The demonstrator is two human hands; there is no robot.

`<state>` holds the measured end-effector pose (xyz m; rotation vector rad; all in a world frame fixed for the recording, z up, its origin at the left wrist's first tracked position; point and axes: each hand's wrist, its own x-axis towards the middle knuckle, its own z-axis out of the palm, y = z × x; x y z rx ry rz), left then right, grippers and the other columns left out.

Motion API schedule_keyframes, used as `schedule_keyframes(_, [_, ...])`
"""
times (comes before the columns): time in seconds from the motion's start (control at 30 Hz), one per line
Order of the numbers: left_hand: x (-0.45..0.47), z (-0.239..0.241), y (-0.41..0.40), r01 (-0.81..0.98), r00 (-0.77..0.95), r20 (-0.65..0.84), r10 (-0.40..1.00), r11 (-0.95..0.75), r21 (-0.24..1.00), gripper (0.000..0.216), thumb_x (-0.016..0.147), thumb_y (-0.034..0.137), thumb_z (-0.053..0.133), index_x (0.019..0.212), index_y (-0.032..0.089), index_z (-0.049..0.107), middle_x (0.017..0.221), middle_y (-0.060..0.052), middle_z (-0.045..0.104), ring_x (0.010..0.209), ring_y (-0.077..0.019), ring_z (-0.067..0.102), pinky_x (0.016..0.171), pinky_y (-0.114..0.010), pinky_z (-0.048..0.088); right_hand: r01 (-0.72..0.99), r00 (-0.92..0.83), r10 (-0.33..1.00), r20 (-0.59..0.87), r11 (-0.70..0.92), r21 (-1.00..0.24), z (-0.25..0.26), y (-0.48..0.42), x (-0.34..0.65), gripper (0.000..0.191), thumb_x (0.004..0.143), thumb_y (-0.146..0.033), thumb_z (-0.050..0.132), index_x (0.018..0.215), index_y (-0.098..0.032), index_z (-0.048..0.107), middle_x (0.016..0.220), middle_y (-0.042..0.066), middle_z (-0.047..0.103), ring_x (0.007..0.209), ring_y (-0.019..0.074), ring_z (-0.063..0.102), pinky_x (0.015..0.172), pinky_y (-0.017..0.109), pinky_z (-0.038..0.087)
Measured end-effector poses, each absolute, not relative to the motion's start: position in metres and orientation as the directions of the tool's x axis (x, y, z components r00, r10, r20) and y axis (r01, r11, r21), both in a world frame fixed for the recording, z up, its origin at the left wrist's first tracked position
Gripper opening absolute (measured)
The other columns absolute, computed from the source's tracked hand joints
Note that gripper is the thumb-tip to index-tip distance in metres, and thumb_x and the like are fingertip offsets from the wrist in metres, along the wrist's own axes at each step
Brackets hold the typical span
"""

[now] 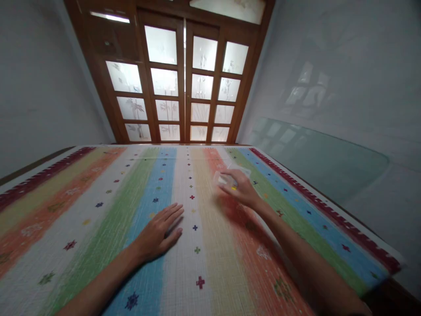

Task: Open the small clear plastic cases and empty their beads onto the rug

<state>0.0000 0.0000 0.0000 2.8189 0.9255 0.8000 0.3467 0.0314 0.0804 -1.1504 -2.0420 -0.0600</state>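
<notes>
My right hand (241, 189) rests on small clear box (230, 174), middle right of frame, fingers curled over it. Box lies crosswise. My left hand (158, 235) flat on striped cloth (98, 219), fingers spread, farther from box.

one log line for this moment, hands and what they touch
left hand: flat, palm down on striped cloth | right hand: fingers on small clear pale object, kind unclear | behind: wooden glazed door
</notes>
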Motion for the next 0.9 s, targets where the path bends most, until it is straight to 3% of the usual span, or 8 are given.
schedule_keyframes(0.2, [0.004, 0.005, -0.006, 0.518, 0.612, 0.518, 0.598, -0.798, 0.309, 0.053, 0.097, 0.037, 0.055, 0.146, 0.023, 0.043, 0.140, -0.013, 0.060, 0.128, -0.0283, 0.060, 0.108, -0.047, 0.050, 0.583, -0.525, 0.744, 0.413, 0.669, -0.462, 0.050, -0.012, 0.288, 0.048, 0.090, -0.037, 0.068, 0.133, -0.020, 0.057, 0.128, 0.014, 0.066, 0.117, 0.0255, 0.062, 0.099, 0.043, 0.049])
schedule_keyframes(0.3, [0.009, 0.009, -0.012, 0.502, 0.600, 0.500, 0.625, -0.780, 0.372, 0.058, 0.094, 0.040, 0.060, 0.146, 0.025, 0.041, 0.137, -0.013, 0.061, 0.123, -0.0285, 0.062, 0.103, -0.046, 0.053, 0.584, -0.572, 0.752, 0.328, 0.654, -0.481, 0.041, -0.027, 0.269, 0.052, 0.088, -0.035, 0.070, 0.136, -0.019, 0.056, 0.125, 0.014, 0.067, 0.118, 0.0268, 0.061, 0.099, 0.044, 0.048])
schedule_keyframes(0.43, [0.014, 0.013, -0.017, 0.453, 0.632, 0.480, 0.608, -0.793, 0.408, 0.046, 0.092, 0.037, 0.063, 0.135, 0.024, 0.050, 0.124, -0.011, 0.067, 0.113, -0.0264, 0.065, 0.095, -0.044, 0.056, 0.571, -0.572, 0.759, 0.311, 0.640, -0.514, 0.036, -0.037, 0.258, 0.050, 0.087, -0.031, 0.070, 0.133, -0.017, 0.058, 0.123, 0.014, 0.068, 0.114, 0.0258, 0.062, 0.098, 0.042, 0.048])
schedule_keyframes(0.6, [0.016, 0.013, -0.016, 0.419, 0.651, 0.487, 0.582, -0.811, 0.409, 0.037, 0.092, 0.032, 0.062, 0.127, 0.022, 0.058, 0.120, -0.011, 0.069, 0.111, -0.0260, 0.065, 0.097, -0.045, 0.054, 0.558, -0.572, 0.758, 0.314, 0.640, -0.528, 0.032, -0.037, 0.257, 0.048, 0.087, -0.030, 0.070, 0.132, -0.017, 0.058, 0.120, 0.013, 0.069, 0.111, 0.0246, 0.062, 0.098, 0.040, 0.048])
schedule_keyframes(0.73, [0.016, 0.013, -0.017, 0.417, 0.652, 0.471, 0.595, -0.799, 0.433, 0.040, 0.092, 0.032, 0.062, 0.130, 0.023, 0.057, 0.119, -0.010, 0.070, 0.111, -0.0255, 0.065, 0.096, -0.044, 0.054, 0.562, -0.606, 0.722, 0.335, 0.686, -0.462, 0.028, -0.037, 0.258, 0.046, 0.087, -0.029, 0.068, 0.130, -0.018, 0.058, 0.121, 0.012, 0.069, 0.113, 0.0254, 0.062, 0.099, 0.042, 0.047])
schedule_keyframes(0.9, [0.018, 0.014, -0.018, 0.435, 0.632, 0.453, 0.629, -0.771, 0.464, 0.033, 0.090, 0.030, 0.062, 0.121, 0.021, 0.058, 0.114, -0.009, 0.069, 0.106, -0.0249, 0.065, 0.094, -0.042, 0.054, 0.578, -0.681, 0.612, 0.402, 0.786, -0.219, 0.023, -0.037, 0.254, 0.034, 0.093, -0.025, 0.060, 0.125, -0.015, 0.062, 0.129, 0.016, 0.067, 0.118, 0.0261, 0.062, 0.103, 0.043, 0.047])
